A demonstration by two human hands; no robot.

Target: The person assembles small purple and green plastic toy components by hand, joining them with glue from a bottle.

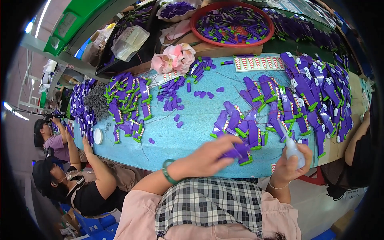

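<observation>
Right hand (294, 163): fingers wrapped around a translucent, rounded bottle (293, 152); its slim, tapering nozzle points up and leftward from the grip. Left hand (210, 157): motion-blurred, fingers at a smooth purple piece (236, 151); whether they pinch it cannot be told. Just beyond both grips: overlapping flat purple strips (253, 134) with bright green ends, on a mottled blue tabletop (180, 146).
</observation>
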